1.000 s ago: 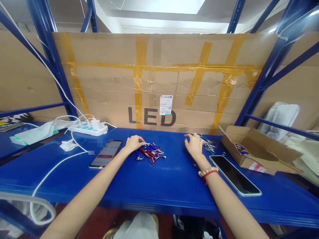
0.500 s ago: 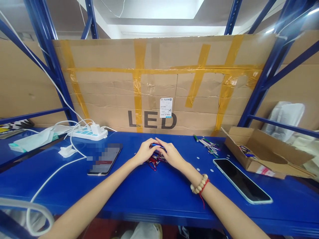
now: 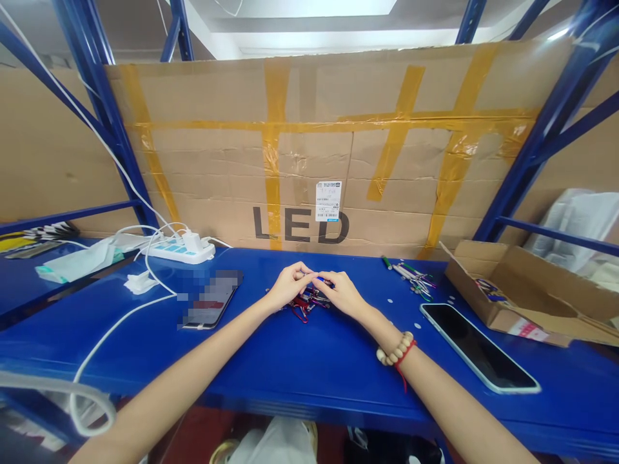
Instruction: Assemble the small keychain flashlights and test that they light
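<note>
My left hand (image 3: 291,285) and my right hand (image 3: 341,295) meet at the fingertips over the middle of the blue table. Between the fingers of my right hand a small blue tube-like piece (image 3: 325,281) shows, its far side covered. Thumb and fingers of my left hand are pinched at its left end; what they grip is too small to make out. Just beneath both hands lies a pile of small metal pieces with red carabiner clips (image 3: 300,310), partly hidden. Farther right rests a loose bunch of green, silver and purple clip pieces (image 3: 414,277).
A light-framed phone (image 3: 478,347) lies at the right, before an open cardboard box (image 3: 532,309). Another phone (image 3: 213,303) is at the left, near a white power strip (image 3: 181,250) and its cables. Behind stands a large cardboard sheet (image 3: 217,167). Small pale discs dot the table (image 3: 290,374).
My fingertips have drawn closer together, from an arched shape to a pinch around the blue piece. The whole view has shifted slightly.
</note>
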Tool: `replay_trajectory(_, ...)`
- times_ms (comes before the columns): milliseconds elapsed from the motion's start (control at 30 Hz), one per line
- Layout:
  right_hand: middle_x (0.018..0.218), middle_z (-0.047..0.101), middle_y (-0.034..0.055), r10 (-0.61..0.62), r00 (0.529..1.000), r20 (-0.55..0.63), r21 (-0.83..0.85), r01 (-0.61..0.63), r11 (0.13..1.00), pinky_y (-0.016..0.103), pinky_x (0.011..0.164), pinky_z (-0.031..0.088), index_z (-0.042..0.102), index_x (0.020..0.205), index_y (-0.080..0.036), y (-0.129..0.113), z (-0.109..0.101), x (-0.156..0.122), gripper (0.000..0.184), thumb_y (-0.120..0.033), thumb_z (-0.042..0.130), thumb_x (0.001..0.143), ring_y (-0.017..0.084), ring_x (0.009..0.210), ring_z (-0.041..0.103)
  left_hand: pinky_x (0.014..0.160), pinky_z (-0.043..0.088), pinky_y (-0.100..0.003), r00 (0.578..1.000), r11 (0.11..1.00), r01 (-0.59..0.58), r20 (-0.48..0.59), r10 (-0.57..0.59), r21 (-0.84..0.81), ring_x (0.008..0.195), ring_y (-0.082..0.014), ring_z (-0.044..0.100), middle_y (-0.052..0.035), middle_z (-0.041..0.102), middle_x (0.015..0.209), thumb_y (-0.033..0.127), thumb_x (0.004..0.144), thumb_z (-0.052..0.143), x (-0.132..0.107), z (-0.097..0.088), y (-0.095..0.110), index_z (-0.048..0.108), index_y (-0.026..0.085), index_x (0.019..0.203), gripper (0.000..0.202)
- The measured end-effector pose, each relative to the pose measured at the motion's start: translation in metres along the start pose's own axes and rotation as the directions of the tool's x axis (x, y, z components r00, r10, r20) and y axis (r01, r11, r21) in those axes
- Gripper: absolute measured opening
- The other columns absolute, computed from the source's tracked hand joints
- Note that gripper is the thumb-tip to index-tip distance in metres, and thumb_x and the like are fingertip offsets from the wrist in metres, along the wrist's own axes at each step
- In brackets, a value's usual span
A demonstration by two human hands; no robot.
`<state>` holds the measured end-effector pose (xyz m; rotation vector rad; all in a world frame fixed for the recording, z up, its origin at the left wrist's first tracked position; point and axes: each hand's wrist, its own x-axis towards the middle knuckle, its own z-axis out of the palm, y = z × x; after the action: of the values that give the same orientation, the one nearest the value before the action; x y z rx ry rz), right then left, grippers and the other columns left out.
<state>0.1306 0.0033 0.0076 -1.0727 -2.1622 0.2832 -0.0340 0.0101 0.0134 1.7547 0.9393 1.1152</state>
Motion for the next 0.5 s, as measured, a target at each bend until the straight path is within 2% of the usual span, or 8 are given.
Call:
replay_trajectory(100,0.074,0.069,0.0021,0.033,0.999,0.024,0.021,-0.034,0.999,0.023,0.057,0.033,0.07,0.093,-0.019,0.001,-0.002,0.0,0.039,-0.044,0.039,0.09,0.012,0.058,0.051,0.047,0.031,-0.021,1.0,1.0,0.008,0.005,-0.008,0.008,0.037,-0.0059,0.034,0.0093,0.043,0.038,0.051,0.073,0.058,-0.001,0.003,-0.001,0.048,0.018,0.071,0.034)
replay_trajectory(167,0.076,0.07,0.002,0.031,0.999,0.027,-0.021,-0.031,0.999,0.024,0.06,0.034,0.071,0.09,-0.02,0.0,-0.003,0.0,0.038,-0.043,0.041,0.09,0.013,0.061,0.053,0.053,0.036,-0.023,0.999,0.999,0.01,-0.034,-0.009,0.044,0.044,-0.0086,0.043,0.0053,0.05,0.044,0.052,0.078,0.051,-0.002,0.002,-0.001,0.049,0.018,0.069,0.035)
replay_trajectory(233,0.077,0.07,0.0019,0.032,0.999,0.014,-0.077,-0.03,0.997,0.025,0.064,0.034,0.071,0.088,-0.021,-0.001,-0.004,0.001,0.034,-0.043,0.044,0.088,0.014,0.066,0.055,0.064,0.041,-0.026,0.993,0.993,-0.007,-0.118,0.021,0.119,0.062,-0.0134,0.055,-0.0004,0.06,0.059,0.052,0.081,0.045,0.0,-0.002,0.0,0.054,0.018,0.068,0.038)
replay_trajectory(300,0.078,0.07,0.0017,0.049,0.999,0.003,-0.113,-0.049,0.992,0.026,0.068,0.035,0.071,0.086,-0.022,-0.003,-0.004,0.001,0.033,-0.043,0.046,0.087,0.015,0.07,0.056,0.073,0.042,-0.029,0.974,0.985,-0.007,-0.221,0.045,0.172,0.083,-0.0179,0.057,-0.0037,0.065,0.076,0.048,0.082,0.042,0.003,-0.008,0.0,0.06,0.019,0.07,0.037)
replay_trajectory(400,0.076,0.07,0.0012,0.094,0.996,0.004,-0.132,-0.092,0.987,0.026,0.07,0.035,0.07,0.08,-0.023,-0.003,-0.004,0.0,0.032,-0.045,0.048,0.086,0.016,0.072,0.057,0.071,0.042,-0.029,0.942,0.998,0.051,-0.334,-0.037,0.033,0.088,-0.0193,0.056,-0.0059,0.066,0.087,0.043,0.082,0.036,0.008,-0.014,-0.001,0.061,0.018,0.077,0.036)
replay_trajectory(500,0.077,0.07,0.0006,0.113,0.994,0.005,-0.131,-0.112,0.985,0.026,0.069,0.034,0.07,0.078,-0.024,-0.002,-0.005,0.0,0.03,-0.045,0.05,0.085,0.016,0.073,0.056,0.066,0.043,-0.028,0.922,0.976,0.117,-0.345,-0.175,-0.185,0.079,-0.0184,0.058,-0.008,0.066,0.084,0.043,0.078,0.037,0.01,-0.015,-0.001,0.058,0.016,0.075,0.035)
